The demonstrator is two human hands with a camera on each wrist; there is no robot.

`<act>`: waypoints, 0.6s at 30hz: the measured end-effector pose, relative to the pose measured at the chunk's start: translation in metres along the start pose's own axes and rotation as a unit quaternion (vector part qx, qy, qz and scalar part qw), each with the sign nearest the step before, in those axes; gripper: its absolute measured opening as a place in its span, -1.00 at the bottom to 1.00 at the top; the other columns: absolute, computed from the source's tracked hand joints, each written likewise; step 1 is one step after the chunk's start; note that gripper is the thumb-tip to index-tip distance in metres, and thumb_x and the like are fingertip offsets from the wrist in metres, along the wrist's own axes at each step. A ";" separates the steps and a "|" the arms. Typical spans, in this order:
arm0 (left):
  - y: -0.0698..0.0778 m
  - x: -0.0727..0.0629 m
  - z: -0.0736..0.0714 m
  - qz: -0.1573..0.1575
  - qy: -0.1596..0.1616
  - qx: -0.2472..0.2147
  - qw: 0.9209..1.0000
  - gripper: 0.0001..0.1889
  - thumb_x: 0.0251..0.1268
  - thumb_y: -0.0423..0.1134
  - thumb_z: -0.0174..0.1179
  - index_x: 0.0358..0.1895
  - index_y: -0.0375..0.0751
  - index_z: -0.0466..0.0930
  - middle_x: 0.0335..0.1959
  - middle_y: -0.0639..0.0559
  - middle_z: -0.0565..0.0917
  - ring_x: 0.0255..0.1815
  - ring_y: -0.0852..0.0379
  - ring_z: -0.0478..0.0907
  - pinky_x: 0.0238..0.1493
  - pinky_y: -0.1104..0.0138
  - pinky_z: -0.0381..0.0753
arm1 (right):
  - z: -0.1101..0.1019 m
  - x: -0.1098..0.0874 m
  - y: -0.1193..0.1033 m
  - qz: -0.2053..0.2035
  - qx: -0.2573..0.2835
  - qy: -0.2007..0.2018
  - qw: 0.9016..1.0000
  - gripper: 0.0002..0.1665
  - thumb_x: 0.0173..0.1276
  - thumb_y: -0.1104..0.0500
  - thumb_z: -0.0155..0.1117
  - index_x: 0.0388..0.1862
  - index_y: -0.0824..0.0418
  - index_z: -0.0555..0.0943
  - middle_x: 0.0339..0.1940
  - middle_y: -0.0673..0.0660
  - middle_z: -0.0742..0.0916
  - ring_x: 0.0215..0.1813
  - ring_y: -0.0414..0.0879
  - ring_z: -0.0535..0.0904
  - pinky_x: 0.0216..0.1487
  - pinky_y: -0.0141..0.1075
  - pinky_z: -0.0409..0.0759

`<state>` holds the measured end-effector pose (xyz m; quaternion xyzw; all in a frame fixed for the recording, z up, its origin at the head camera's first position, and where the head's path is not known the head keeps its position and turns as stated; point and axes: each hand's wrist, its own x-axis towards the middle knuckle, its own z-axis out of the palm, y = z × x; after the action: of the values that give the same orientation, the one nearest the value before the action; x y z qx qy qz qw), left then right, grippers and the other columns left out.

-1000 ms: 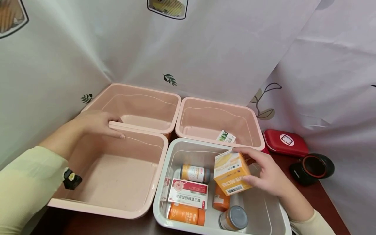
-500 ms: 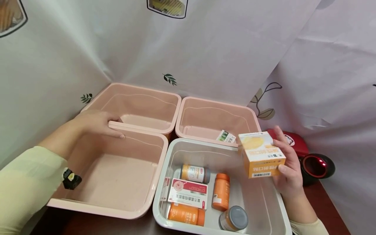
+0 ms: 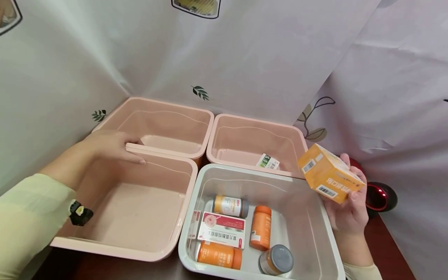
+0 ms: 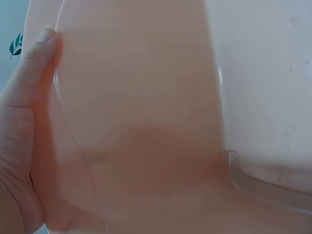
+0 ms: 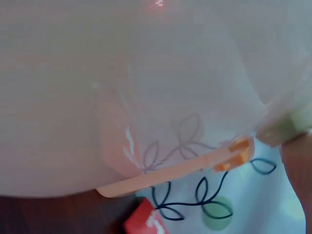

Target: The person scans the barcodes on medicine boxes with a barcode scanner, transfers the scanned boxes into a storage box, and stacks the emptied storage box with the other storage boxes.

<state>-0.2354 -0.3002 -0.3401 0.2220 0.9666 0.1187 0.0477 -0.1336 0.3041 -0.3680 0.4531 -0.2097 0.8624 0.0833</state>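
Observation:
My right hand (image 3: 350, 210) holds an orange-and-white carton (image 3: 330, 173) above the right rim of the grey bin (image 3: 241, 171). Two of the carton's orange faces, each with a barcode, are turned to the head view. At the left, my left hand (image 3: 112, 146) grips the rim of the front pink bin (image 3: 154, 206). Its thumb (image 4: 36, 61) lies on the near side in the left wrist view, while the other fingers reach over the back, mostly hidden. The right wrist view is blurred; orange patches of the carton (image 5: 236, 156) show there.
Inside the grey bin lie an orange bottle (image 3: 260, 227), a grey-lidded jar (image 3: 276, 259), a red-and-white box (image 3: 222, 229) and other bottles. A green-and-white packet (image 3: 268, 161) sits in the back right pink bin (image 3: 257, 120). A black device (image 3: 381, 196) glows red at right.
My right hand has carried the carton rightward out of the grey bin and turned it over. The black device's ring has lit up red. My left hand keeps its place on the rim.

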 end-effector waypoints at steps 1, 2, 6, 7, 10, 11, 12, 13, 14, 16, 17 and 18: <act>0.000 0.000 0.000 0.001 0.000 -0.001 1.000 -0.37 0.12 0.31 0.53 0.10 -0.06 0.78 -0.17 0.16 0.76 -0.16 0.15 0.65 0.00 0.01 0.59 | -0.001 -0.001 -0.001 0.005 0.012 0.004 1.000 -0.43 0.32 0.53 -0.07 0.34 0.56 0.30 0.50 0.47 0.39 0.45 0.36 0.44 0.40 0.14 0.46; 0.001 0.000 -0.001 0.002 0.000 0.000 1.000 -0.38 0.12 0.31 0.53 0.09 -0.06 0.78 -0.18 0.17 0.76 -0.17 0.15 0.64 -0.01 0.02 0.59 | -0.002 -0.002 -0.002 0.010 0.024 0.005 1.000 -0.42 0.32 0.54 -0.02 0.35 0.55 0.30 0.47 0.49 0.42 0.45 0.37 0.44 0.41 0.17 0.43; -0.001 -0.001 0.000 0.004 0.001 0.007 1.000 -0.39 0.12 0.31 0.53 0.08 -0.05 0.78 -0.18 0.17 0.76 -0.17 0.14 0.65 -0.02 0.01 0.59 | -0.008 -0.013 -0.012 0.047 0.022 0.037 0.998 -0.31 0.36 0.61 0.11 0.48 0.51 0.29 0.46 0.51 0.47 0.47 0.44 0.44 0.45 0.18 0.35; -0.002 -0.002 0.000 0.002 0.001 0.011 1.000 -0.38 0.12 0.32 0.52 0.09 -0.05 0.78 -0.17 0.16 0.76 -0.16 0.13 0.65 -0.01 0.00 0.59 | -0.009 -0.015 -0.015 0.052 0.006 0.049 0.997 -0.28 0.37 0.63 0.10 0.52 0.49 0.27 0.45 0.51 0.47 0.47 0.45 0.44 0.44 0.16 0.36; -0.004 -0.003 0.000 -0.008 0.000 0.020 1.000 -0.36 0.12 0.33 0.52 0.11 -0.05 0.78 -0.13 0.13 0.77 -0.14 0.09 0.67 0.00 -0.03 0.59 | -0.015 -0.023 -0.022 0.062 -0.028 0.085 0.994 -0.17 0.38 0.64 0.12 0.61 0.43 0.21 0.51 0.47 0.45 0.52 0.44 0.40 0.45 0.12 0.33; -0.005 -0.004 0.001 -0.011 0.000 0.023 1.000 -0.35 0.11 0.34 0.52 0.12 -0.05 0.77 -0.11 0.12 0.77 -0.13 0.08 0.67 0.00 -0.04 0.58 | -0.017 -0.026 -0.024 0.061 -0.029 0.096 0.993 -0.16 0.38 0.63 0.11 0.63 0.42 0.20 0.52 0.46 0.45 0.54 0.42 0.39 0.47 0.13 0.32; -0.005 -0.004 0.001 -0.012 0.000 0.023 1.000 -0.34 0.11 0.34 0.52 0.13 -0.05 0.77 -0.10 0.12 0.77 -0.12 0.07 0.67 0.01 -0.04 0.58 | -0.019 -0.029 -0.025 0.060 -0.021 0.102 0.993 -0.15 0.38 0.61 0.09 0.64 0.41 0.19 0.53 0.45 0.44 0.55 0.40 0.37 0.48 0.14 0.30; -0.005 -0.005 0.001 -0.014 0.000 0.021 1.000 -0.33 0.11 0.35 0.52 0.13 -0.05 0.77 -0.09 0.11 0.77 -0.11 0.06 0.67 0.01 -0.05 0.58 | -0.020 -0.034 -0.028 0.060 -0.008 0.109 0.992 -0.16 0.38 0.59 0.06 0.64 0.40 0.19 0.53 0.44 0.44 0.56 0.38 0.36 0.48 0.16 0.30; -0.006 -0.005 0.001 -0.015 0.000 0.020 1.000 -0.33 0.11 0.35 0.52 0.14 -0.05 0.77 -0.09 0.11 0.77 -0.11 0.06 0.67 0.01 -0.05 0.58 | -0.020 -0.038 -0.030 0.059 0.004 0.118 0.991 -0.17 0.38 0.55 0.02 0.65 0.38 0.20 0.53 0.42 0.44 0.56 0.36 0.36 0.47 0.17 0.32; -0.006 -0.004 0.001 -0.016 -0.001 0.019 1.000 -0.33 0.11 0.35 0.52 0.14 -0.05 0.77 -0.10 0.12 0.77 -0.12 0.07 0.67 -0.01 -0.03 0.58 | -0.022 -0.046 -0.035 0.056 0.033 0.136 0.989 -0.14 0.35 0.46 -0.04 0.67 0.31 0.19 0.54 0.40 0.43 0.55 0.39 0.35 0.43 0.19 0.40; -0.006 -0.004 0.001 -0.016 -0.002 0.019 1.000 -0.33 0.11 0.35 0.51 0.14 -0.05 0.77 -0.10 0.12 0.77 -0.12 0.07 0.67 -0.01 -0.03 0.58 | -0.023 -0.050 -0.038 0.053 0.055 0.144 0.987 -0.12 0.32 0.43 -0.06 0.68 0.28 0.18 0.55 0.41 0.41 0.55 0.44 0.33 0.38 0.22 0.44; -0.006 -0.004 0.001 -0.016 -0.003 0.018 1.000 -0.33 0.11 0.35 0.51 0.14 -0.05 0.77 -0.12 0.13 0.77 -0.14 0.08 0.66 -0.02 -0.02 0.58 | -0.025 -0.054 -0.041 0.051 0.074 0.149 0.985 -0.10 0.31 0.39 -0.08 0.69 0.24 0.17 0.56 0.41 0.38 0.55 0.49 0.31 0.35 0.24 0.47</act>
<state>-0.2343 -0.3071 -0.3422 0.2075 0.9719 0.0998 0.0484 -0.1074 0.3539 -0.4129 0.3130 -0.1536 0.9366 0.0357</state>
